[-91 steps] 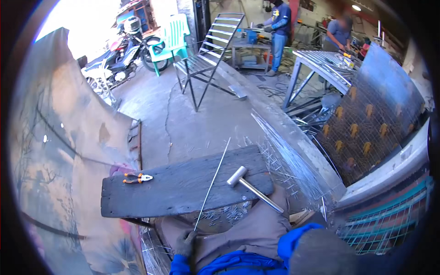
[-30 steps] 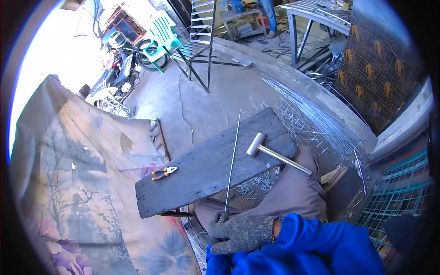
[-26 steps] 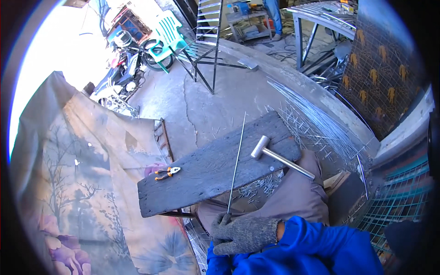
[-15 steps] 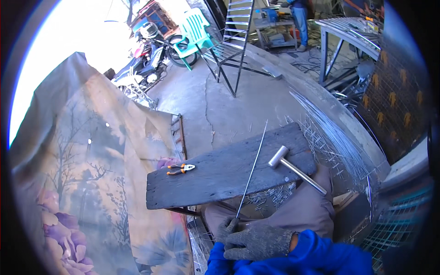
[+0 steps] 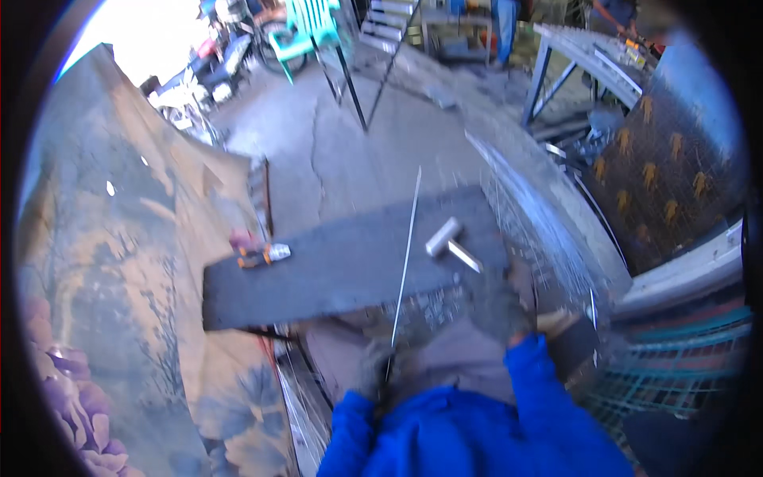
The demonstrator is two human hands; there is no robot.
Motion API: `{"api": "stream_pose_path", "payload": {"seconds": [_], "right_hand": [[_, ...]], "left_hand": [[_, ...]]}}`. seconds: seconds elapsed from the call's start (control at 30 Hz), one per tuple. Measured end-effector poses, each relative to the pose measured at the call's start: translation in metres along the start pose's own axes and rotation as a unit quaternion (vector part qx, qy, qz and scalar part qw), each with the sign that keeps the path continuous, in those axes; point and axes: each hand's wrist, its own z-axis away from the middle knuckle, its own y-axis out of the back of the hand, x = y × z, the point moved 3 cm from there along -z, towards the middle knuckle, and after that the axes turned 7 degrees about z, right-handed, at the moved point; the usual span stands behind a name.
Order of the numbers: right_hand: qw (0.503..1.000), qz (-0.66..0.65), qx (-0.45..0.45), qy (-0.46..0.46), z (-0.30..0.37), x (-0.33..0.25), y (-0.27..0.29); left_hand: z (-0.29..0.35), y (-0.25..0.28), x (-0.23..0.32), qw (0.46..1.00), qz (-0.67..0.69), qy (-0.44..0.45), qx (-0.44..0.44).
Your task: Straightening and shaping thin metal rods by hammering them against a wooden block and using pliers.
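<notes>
A thin straight metal rod point(image 5: 408, 254) slants up from my lap across a dark wooden bench point(image 5: 334, 274). My gloved left hand point(image 5: 372, 370) is closed around its lower end. My gloved right hand point(image 5: 499, 306) is at the handle of a metal hammer point(image 5: 461, 254) and covers the handle's far end; motion blur hides whether its fingers grip. The hammer's head rests on the right part of the bench. Pliers with orange and black handles point(image 5: 265, 255) lie at the bench's left end, away from both hands.
A painted cloth point(image 5: 135, 262) hangs along the left. Bundled thin rods point(image 5: 548, 207) lie on the floor at right, with short cut pieces under the bench. Farther off stand a green plastic chair point(image 5: 306, 32), a motorcycle point(image 5: 199, 87) and a metal worktable point(image 5: 584, 60) with a person near it.
My right hand has left its place beside the left hand and reached out right to the hammer's handle. The left hand still holds the rod. The whole view has shifted.
</notes>
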Motion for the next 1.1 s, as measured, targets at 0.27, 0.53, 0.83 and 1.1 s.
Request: {"api": "stream_pose_path", "payload": {"seconds": [0.27,0.53,0.83,1.1], "right_hand": [[0.933,-0.218,0.043,-0.284,-0.005,0.038,-0.025],[0.952,-0.141,0.048,-0.268,-0.003,0.037,-0.027],[0.95,-0.132,0.031,-0.28,-0.013,0.035,-0.025],[0.958,-0.112,0.064,-0.258,-0.006,0.04,-0.035]], "left_hand": [[0.028,-0.106,0.076,0.919,0.349,0.146,-0.107],[0.028,-0.157,0.092,0.851,0.475,0.18,-0.133],[0.011,-0.189,0.152,0.824,0.51,0.119,-0.217],[0.006,-0.196,0.165,0.797,0.542,0.142,-0.225]]}}
